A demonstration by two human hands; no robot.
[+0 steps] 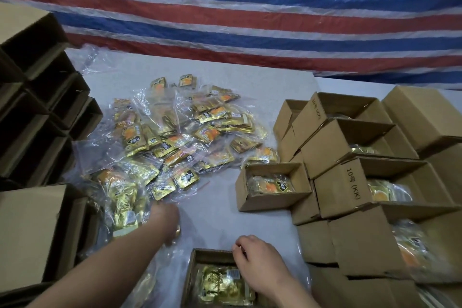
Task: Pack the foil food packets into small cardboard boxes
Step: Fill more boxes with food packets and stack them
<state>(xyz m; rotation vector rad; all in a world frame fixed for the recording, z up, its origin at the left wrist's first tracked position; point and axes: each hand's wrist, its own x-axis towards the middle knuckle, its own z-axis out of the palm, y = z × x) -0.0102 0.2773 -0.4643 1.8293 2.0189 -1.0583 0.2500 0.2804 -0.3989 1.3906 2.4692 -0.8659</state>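
Striped red, white and blue tarpaulin (250, 7) backs the grey bench (212, 217). Left hand (166, 220), grip hidden, reaches the heap of gold foil packets in clear bags (175, 137); slippery bags could slide. Right hand (252, 257), fingers curled, holds the near open cardboard box (192, 272) at the front edge, already holding packets. Only mid-bench lies free.

The tarpaulin (250, 7) at twelve o'clock was striped red, blue and white; the foil packets (175, 132) at the centre were gold with orange patches and black labels; the cardboard boxes (350, 147) at three o'clock were plain brown with black print; the table (217, 220) was pale grey.
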